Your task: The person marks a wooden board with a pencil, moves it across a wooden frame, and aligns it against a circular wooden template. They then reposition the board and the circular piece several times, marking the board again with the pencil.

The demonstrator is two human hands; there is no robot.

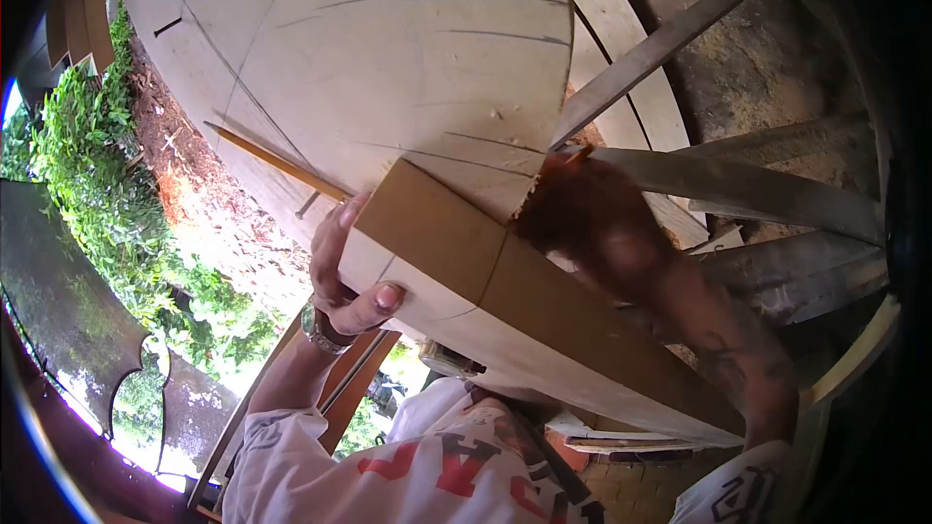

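Head view: left hand (348, 272), wristwatch (320, 330) on, fingers clamped round the near end of a tan wooden board (485, 281), which lies against a big pale curved panel (388, 49). Right hand (582, 209) is motion-blurred at the board's far edge; its grip cannot be told. Pencil lines cross panel and board, and no cut shows along them yet. Grey timber struts (738, 189) behind, greenery (87, 165) to the left.

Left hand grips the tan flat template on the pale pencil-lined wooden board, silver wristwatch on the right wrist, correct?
No. The head view shows the silver wristwatch on the left wrist. The left hand does grip the tan flat template on the pale pencil-lined wooden board.
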